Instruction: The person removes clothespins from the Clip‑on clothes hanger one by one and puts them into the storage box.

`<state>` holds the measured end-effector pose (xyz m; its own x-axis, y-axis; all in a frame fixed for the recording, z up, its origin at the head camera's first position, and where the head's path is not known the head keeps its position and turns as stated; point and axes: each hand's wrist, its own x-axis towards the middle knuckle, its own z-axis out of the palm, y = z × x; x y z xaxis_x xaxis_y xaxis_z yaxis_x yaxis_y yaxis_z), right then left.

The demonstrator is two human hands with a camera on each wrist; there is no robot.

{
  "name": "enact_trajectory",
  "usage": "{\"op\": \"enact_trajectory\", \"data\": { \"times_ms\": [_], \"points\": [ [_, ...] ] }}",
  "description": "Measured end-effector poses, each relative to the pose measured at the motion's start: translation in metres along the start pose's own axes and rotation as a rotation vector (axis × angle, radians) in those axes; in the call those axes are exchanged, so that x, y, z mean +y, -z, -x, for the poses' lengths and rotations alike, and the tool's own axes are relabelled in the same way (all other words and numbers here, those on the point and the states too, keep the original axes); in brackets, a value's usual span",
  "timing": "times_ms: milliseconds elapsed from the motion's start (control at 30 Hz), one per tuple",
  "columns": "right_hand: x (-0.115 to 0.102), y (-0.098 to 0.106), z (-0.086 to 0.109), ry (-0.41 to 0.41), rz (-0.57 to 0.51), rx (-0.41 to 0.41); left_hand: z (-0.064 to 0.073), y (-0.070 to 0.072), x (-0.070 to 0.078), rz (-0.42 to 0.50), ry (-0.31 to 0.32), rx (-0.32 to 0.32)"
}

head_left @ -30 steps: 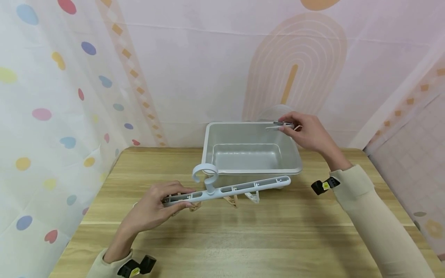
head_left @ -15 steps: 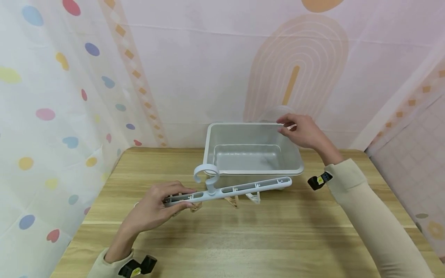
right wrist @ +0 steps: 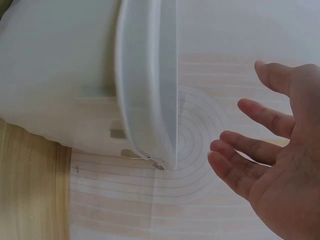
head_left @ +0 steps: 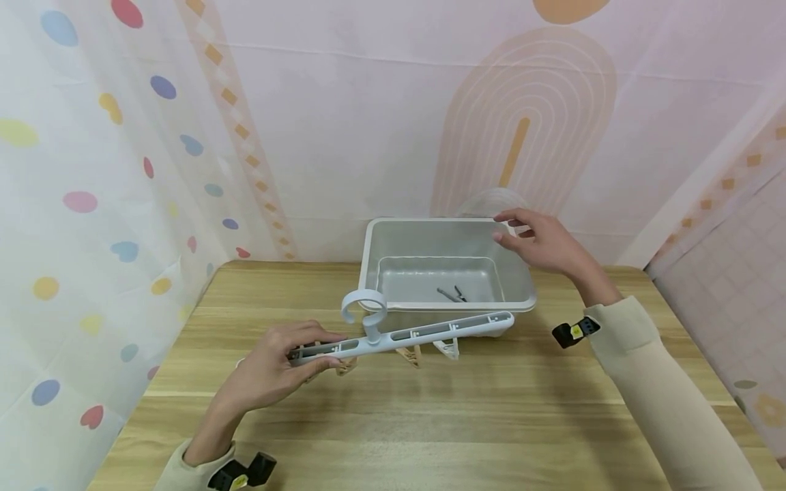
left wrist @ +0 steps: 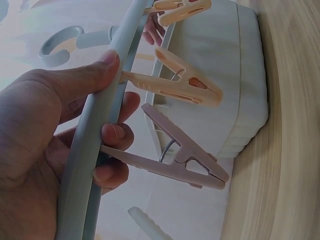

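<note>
1. From the head view you can look down into the bin (head_left: 430, 239), where a small gray clip (head_left: 447, 294) lies on the floor near the front wall; both wrist views show only the bin's outside.
2. Your left wrist view gives the underside of the hanger (head_left: 382, 343): a mauve clip (left wrist: 186, 147), an orange clip (left wrist: 170, 87) and a pale clip (left wrist: 147, 224), which the head view barely lets you make out. From above, you get the slots along the bar, the hook (head_left: 364, 295) standing up from it and a white clip (head_left: 448, 350) below.
3. The bin stands toward the back of the table (head_left: 460, 429), with the patterned curtain (head_left: 344, 136) just behind. The hanger's right end overlaps the bin's front wall from above; you cannot tell whether they touch. Wood-grain tabletop stretches from there toward you.
4. Your left hand (head_left: 270, 361) is clamped round the hanger's left end, thumb on one side and fingers curled on the other.
5. Your right hand (head_left: 546, 242) is by the bin's back right corner, fingers apart and loosely bent, holding nothing; your right wrist view shows a gap between fingertips and rim.
</note>
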<state>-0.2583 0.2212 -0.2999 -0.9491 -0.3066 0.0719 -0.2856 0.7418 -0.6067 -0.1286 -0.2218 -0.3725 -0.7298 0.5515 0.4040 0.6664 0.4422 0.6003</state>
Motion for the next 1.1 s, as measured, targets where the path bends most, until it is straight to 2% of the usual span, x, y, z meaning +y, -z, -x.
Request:
{"op": "enact_trajectory", "data": {
  "times_ms": [200, 500, 800, 1100],
  "points": [
    [0.001, -0.001, 0.008, 0.017, -0.013, 0.012, 0.000, 0.000, 0.001, 0.008, 0.030, -0.001],
    [0.002, -0.006, 0.025, 0.066, -0.085, 0.076, -0.001, 0.002, 0.003, 0.007, 0.059, -0.005],
    [0.003, -0.014, 0.044, 0.150, -0.145, 0.127, -0.004, -0.003, 0.001, 0.000, 0.026, 0.011],
    [0.001, -0.031, 0.056, 0.252, -0.246, 0.157, -0.003, 0.003, 0.001, 0.017, 0.047, 0.003]
  ]
}}
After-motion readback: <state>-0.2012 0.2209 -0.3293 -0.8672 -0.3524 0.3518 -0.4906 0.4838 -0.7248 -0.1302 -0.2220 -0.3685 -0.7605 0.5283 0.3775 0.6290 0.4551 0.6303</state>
